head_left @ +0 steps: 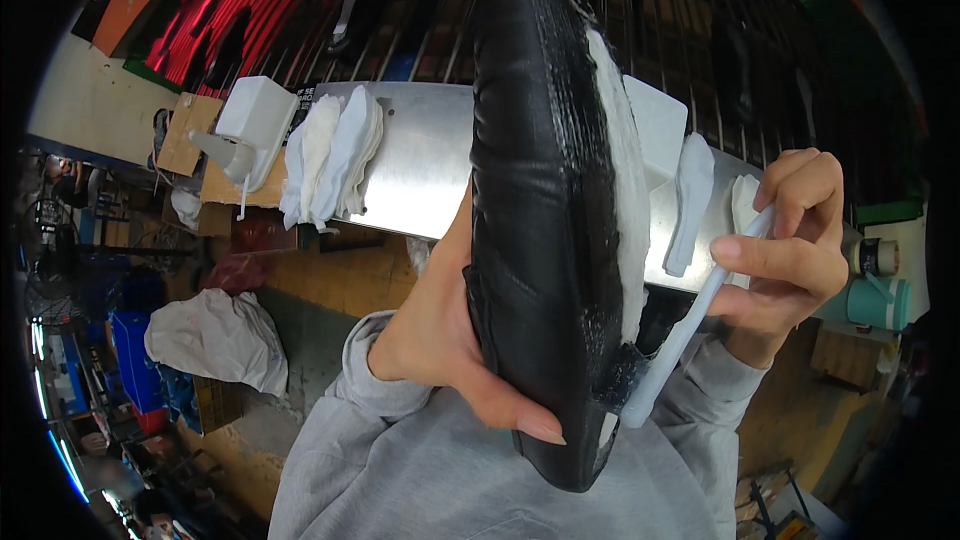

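Note:
My left hand (455, 350) is wrapped round a black leather shoe upper (525, 160), which is held up on end in front of me. A whitish underside strip (622, 160) and shiny smears run along its right side. In my right hand (795, 240), a thin, pale sole-shaped piece (690, 325) is pinched between thumb and fingers. Its lower end touches or lies close to the shoe's lower end, beside a dark flap; contact is hard to make out. The fingers of my left hand are partly hidden behind the shoe.
Behind the shoe is a metal tabletop (415, 155) with a stack of white sole-shaped pieces (335, 155), another pale piece (690, 200) and a white container (255, 125). Further back, a barred rack (420, 20) carries black shoes, with red glow at left. A white sack (220, 340) is at left.

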The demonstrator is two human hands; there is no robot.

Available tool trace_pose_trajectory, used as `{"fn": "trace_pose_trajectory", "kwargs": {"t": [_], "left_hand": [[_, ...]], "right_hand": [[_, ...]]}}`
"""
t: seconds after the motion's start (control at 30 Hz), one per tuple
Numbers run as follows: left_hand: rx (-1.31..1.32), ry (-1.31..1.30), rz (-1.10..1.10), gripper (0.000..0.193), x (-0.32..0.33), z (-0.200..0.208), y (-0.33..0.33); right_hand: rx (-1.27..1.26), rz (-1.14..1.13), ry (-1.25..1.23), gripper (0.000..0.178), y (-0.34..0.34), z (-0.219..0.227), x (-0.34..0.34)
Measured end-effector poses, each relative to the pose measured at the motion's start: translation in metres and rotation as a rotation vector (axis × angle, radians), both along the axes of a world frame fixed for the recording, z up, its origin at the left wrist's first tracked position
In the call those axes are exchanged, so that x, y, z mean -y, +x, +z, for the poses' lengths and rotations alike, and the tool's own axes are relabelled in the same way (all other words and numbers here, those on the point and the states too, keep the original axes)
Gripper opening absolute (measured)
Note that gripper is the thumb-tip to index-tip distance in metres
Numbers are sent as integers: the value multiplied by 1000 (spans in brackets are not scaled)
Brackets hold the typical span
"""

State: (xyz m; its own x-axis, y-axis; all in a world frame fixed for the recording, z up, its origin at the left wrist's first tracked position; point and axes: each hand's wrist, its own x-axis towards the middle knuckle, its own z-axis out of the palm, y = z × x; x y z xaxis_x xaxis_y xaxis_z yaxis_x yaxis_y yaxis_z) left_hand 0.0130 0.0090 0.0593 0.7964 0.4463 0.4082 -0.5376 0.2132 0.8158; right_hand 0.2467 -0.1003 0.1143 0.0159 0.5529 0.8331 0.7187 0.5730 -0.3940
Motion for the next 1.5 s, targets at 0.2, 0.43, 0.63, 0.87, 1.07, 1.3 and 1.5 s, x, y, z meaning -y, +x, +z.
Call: {"fn": "trace_pose_trajectory", "kwargs": {"t": [0.2,0.43,0.63,0.87,1.07,1.3,1.5], "left_hand": [[-45,154,69,130,-7,1,0],[-82,150,91,111,-14,-8,-5],[-121,-185,96,100,-5,22,-11],[-83,-79,-6,103,-19,-11,-23],[-219,-564,301,100,7,22,-21],[-195,-424,334,97,-15,18,-32],[-198,-335,292,94,-13,17,-30]], "right_hand": [[-11,32,-22,51,2,-3,2],[-61,68,-52,48,-1,-13,6],[-157,158,-94,48,-10,-26,12],[-454,-6,-254,37,-22,-34,4],[-388,-72,-294,36,-22,-52,9],[-429,13,-251,41,-21,-47,34],[-247,-95,-217,43,-25,-32,12]]}}
